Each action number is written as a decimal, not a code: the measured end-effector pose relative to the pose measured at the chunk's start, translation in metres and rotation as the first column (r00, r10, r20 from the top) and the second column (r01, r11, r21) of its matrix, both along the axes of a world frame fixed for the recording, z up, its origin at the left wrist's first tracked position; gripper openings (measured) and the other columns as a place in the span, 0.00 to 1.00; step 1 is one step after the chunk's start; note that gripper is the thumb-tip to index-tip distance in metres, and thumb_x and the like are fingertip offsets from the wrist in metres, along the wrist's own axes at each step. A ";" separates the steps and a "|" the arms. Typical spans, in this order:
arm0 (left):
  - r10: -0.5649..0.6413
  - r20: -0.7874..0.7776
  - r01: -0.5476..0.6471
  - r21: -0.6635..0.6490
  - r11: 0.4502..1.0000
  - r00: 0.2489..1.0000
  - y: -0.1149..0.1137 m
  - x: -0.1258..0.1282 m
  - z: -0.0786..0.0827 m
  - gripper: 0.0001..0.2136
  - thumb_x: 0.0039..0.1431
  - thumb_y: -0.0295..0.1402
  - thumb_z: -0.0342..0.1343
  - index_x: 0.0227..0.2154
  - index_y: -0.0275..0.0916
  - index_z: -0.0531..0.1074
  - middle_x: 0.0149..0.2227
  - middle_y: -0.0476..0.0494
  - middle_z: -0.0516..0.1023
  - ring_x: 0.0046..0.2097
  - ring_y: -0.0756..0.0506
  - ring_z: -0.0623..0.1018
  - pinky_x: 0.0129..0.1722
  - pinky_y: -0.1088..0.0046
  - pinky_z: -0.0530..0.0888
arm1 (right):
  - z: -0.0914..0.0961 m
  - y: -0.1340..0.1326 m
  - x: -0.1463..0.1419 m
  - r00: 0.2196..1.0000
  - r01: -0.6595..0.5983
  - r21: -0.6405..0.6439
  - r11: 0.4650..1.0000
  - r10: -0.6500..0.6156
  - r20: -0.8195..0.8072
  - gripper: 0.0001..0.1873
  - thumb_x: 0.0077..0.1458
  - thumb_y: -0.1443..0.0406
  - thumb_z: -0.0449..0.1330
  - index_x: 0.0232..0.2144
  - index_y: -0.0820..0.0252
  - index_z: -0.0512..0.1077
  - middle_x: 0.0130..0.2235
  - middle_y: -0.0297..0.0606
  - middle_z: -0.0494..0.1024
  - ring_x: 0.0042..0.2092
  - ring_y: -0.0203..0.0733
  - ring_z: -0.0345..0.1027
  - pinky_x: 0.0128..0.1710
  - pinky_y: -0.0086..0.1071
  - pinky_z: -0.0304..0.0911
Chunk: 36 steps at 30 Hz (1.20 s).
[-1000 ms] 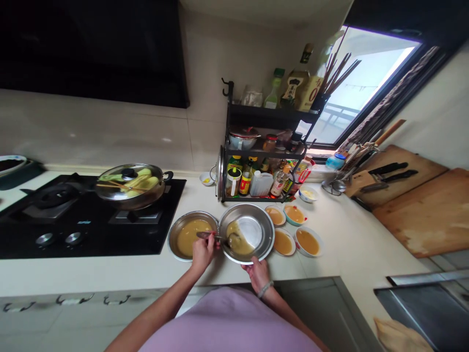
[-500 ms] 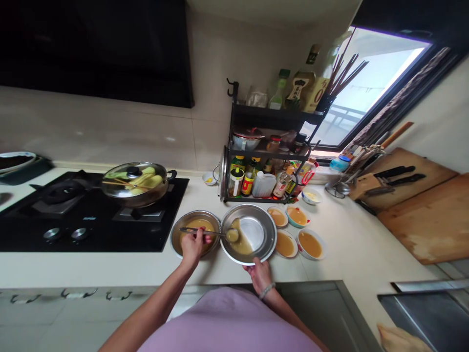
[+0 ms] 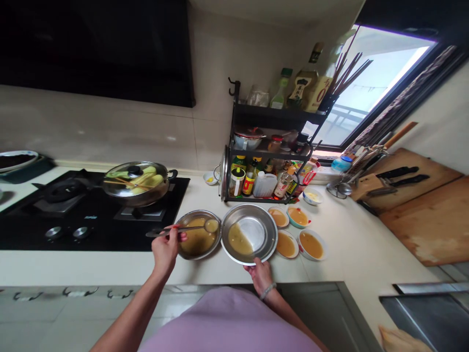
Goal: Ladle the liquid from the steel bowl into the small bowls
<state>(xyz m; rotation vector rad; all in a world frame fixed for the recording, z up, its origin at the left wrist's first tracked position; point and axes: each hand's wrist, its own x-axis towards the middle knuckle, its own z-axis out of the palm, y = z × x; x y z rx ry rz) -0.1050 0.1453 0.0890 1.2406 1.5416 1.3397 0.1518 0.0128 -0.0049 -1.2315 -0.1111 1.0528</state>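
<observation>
My left hand [image 3: 166, 249] is closed round the handle of a metal ladle [image 3: 194, 228]. The ladle's cup is over the right side of a metal bowl [image 3: 180, 250] of yellowish-brown liquid. Beside it, touching or nearly so, a second metal bowl [image 3: 269, 226] tilts a little, with a shallow pool of similar liquid [image 3: 239, 239] on its left side. My right hand [image 3: 259, 274] grips this bowl's near rim, thumb over the edge and fingers beneath.
Several small bowls [image 3: 311, 244] of orange-brown liquid stand to the right. Behind is a black rack [image 3: 271, 115] with bottles and jars. A lidded pan [image 3: 135, 188] sits on the black stove [image 3: 110, 239] at left. A knife block [image 3: 366, 188] and cutting boards [image 3: 421, 220] are at right.
My left hand has moved left with the ladle, bringing its cup from the right metal bowl to over the left one. My right hand stays on the rim.
</observation>
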 end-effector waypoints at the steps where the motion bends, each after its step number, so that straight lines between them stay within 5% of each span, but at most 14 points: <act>1: 0.014 -0.114 -0.008 0.053 0.999 0.993 -0.001 -0.005 -0.001 0.16 0.57 0.41 0.49 0.32 0.32 0.76 0.25 0.40 0.81 0.28 0.41 0.82 0.32 0.66 0.78 | 0.000 0.000 0.000 1.000 0.000 0.002 1.000 0.001 -0.002 0.12 0.35 0.62 0.67 0.24 0.59 0.69 0.25 0.34 0.77 0.27 0.40 0.71 0.27 0.33 0.69; 6: 0.076 -0.496 0.139 0.381 0.914 0.865 -0.009 -0.019 -0.007 0.13 0.60 0.37 0.48 0.31 0.35 0.76 0.27 0.42 0.81 0.27 0.46 0.80 0.27 0.73 0.74 | 0.001 0.001 0.000 1.000 0.009 0.001 1.000 -0.009 -0.007 0.13 0.34 0.62 0.67 0.25 0.58 0.69 0.27 0.34 0.78 0.27 0.40 0.71 0.26 0.32 0.69; 10: 0.020 -0.560 0.334 0.523 0.784 0.828 -0.015 -0.018 -0.013 0.09 0.61 0.32 0.50 0.39 0.38 0.73 0.28 0.46 0.79 0.29 0.49 0.79 0.31 0.75 0.75 | 0.001 0.002 0.000 1.000 0.013 0.002 1.000 -0.013 -0.009 0.13 0.35 0.62 0.67 0.24 0.58 0.69 0.27 0.34 0.78 0.28 0.40 0.71 0.27 0.32 0.69; 13: -0.006 -0.525 0.346 0.552 0.758 0.851 -0.019 -0.008 -0.013 0.08 0.61 0.30 0.51 0.41 0.39 0.72 0.28 0.47 0.79 0.31 0.49 0.79 0.34 0.74 0.76 | 0.001 0.002 0.000 1.000 0.005 0.000 1.000 -0.005 -0.009 0.12 0.35 0.62 0.67 0.23 0.59 0.69 0.26 0.34 0.78 0.27 0.39 0.71 0.27 0.32 0.69; 19: -0.187 -0.298 0.309 0.440 0.843 0.936 -0.027 0.038 -0.009 0.10 0.64 0.33 0.47 0.41 0.37 0.72 0.28 0.47 0.78 0.27 0.49 0.78 0.29 0.74 0.76 | 0.002 0.002 0.000 1.000 0.010 -0.014 1.000 -0.010 -0.015 0.11 0.34 0.63 0.66 0.23 0.59 0.70 0.26 0.34 0.78 0.27 0.40 0.71 0.26 0.32 0.68; 27: -0.422 -0.412 0.556 0.291 0.779 0.807 -0.029 0.085 -0.027 0.13 0.62 0.36 0.47 0.36 0.38 0.75 0.31 0.41 0.81 0.33 0.46 0.80 0.36 0.70 0.76 | 0.003 0.002 -0.002 1.000 0.018 -0.027 0.999 -0.018 0.003 0.11 0.34 0.61 0.66 0.23 0.58 0.70 0.26 0.35 0.78 0.27 0.40 0.71 0.26 0.33 0.68; 32: -0.399 -0.157 0.406 0.014 0.914 0.904 -0.019 0.089 -0.038 0.16 0.59 0.41 0.48 0.36 0.34 0.76 0.25 0.39 0.81 0.28 0.41 0.81 0.33 0.66 0.77 | 0.004 0.002 -0.003 1.000 0.028 -0.032 0.999 -0.028 0.001 0.10 0.33 0.62 0.65 0.22 0.58 0.70 0.25 0.34 0.78 0.26 0.40 0.70 0.25 0.32 0.67; 36: -0.327 0.027 0.327 -0.136 0.935 0.945 -0.011 0.085 -0.041 0.19 0.58 0.42 0.48 0.37 0.31 0.76 0.24 0.38 0.81 0.26 0.40 0.82 0.30 0.66 0.77 | 0.003 0.002 -0.003 0.999 0.034 -0.029 0.999 -0.034 -0.009 0.10 0.33 0.62 0.64 0.21 0.56 0.67 0.25 0.33 0.78 0.26 0.40 0.70 0.26 0.32 0.67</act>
